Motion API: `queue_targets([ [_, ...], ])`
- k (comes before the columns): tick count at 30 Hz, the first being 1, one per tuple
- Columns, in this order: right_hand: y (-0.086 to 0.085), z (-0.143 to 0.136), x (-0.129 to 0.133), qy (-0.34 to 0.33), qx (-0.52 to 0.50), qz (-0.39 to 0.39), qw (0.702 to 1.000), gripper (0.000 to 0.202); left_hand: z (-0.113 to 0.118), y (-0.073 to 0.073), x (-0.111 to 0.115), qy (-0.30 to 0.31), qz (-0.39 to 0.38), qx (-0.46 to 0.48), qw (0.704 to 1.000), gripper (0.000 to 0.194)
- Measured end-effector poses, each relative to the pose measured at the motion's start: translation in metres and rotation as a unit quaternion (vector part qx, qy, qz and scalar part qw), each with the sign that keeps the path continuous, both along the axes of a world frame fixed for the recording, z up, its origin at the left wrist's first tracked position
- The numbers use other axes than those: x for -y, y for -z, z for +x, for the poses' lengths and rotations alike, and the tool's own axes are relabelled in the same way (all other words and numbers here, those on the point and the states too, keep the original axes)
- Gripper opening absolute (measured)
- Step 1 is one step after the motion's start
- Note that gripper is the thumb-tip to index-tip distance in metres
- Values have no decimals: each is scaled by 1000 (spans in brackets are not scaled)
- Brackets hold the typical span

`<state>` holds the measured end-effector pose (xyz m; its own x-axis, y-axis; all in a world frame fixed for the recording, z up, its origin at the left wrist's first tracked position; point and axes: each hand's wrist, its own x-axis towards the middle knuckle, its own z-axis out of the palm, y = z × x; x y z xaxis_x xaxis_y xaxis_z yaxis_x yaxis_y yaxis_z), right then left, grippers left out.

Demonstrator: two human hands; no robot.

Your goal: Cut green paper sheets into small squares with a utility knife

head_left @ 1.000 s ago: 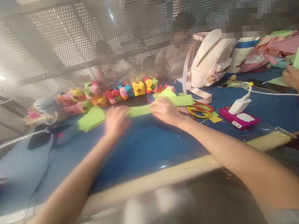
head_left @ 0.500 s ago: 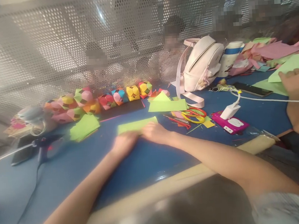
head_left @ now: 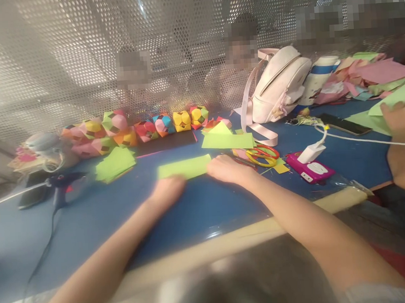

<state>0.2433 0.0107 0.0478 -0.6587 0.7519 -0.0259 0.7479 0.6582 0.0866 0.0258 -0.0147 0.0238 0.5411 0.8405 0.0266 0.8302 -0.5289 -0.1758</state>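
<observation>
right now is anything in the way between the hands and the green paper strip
Nothing visible is: the left hand is at the near edge of the green paper strip, the right hand at its right end.

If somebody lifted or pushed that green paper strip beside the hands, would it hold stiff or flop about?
The green strip looks thin, so it is probably light and might droop if lifted by one end. It appears flat, so it seems unlikely to roll. The table looks shiny, so a push might slide it easily.
</observation>
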Motion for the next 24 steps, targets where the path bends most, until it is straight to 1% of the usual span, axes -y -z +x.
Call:
queue_targets([
  [3, -7, 2, 5, 8, 1, -13, 1000, 19, 0, -5, 2, -6, -15, 6, 1000, 25],
  [5, -6, -6, 10, -8, -16, -9, 1000, 20, 4, -7, 5, -9, -22, 9, 1000, 25],
  [8, 5, -25, 18, -36, -82, 3, 996, 25, 12, -9, 10, -13, -30, -11, 999, 27],
  [10, 14, -36, 22, -44, -117, -4, 992, 26, 16, -11, 14, -12, -38, -28, 999, 28],
  [12, 20, -41, 25, -52, -118, -19, 992, 26, 15, -13, 19, -5, -48, -27, 998, 30],
  [14, 23, -42, 27, -62, -94, -26, 993, 27, 10, -13, 24, 7, -53, -13, 998, 31],
  [16, 22, -39, 29, -73, -66, -27, 995, 28, 0, -10, 30, 14, -52, 5, 999, 32],
  [19, 22, -29, 32, -72, -51, -20, 996, 28, -16, -3, 37, 2, -51, 31, 998, 35],
  [22, 26, -8, 33, -34, -57, -19, 998, 28, -30, 4, 43, -4, -37, 34, 999, 38],
  [24, 30, 9, 33, -5, -62, -12, 998, 29, -36, 5, 45, -5, -20, 23, 1000, 39],
])
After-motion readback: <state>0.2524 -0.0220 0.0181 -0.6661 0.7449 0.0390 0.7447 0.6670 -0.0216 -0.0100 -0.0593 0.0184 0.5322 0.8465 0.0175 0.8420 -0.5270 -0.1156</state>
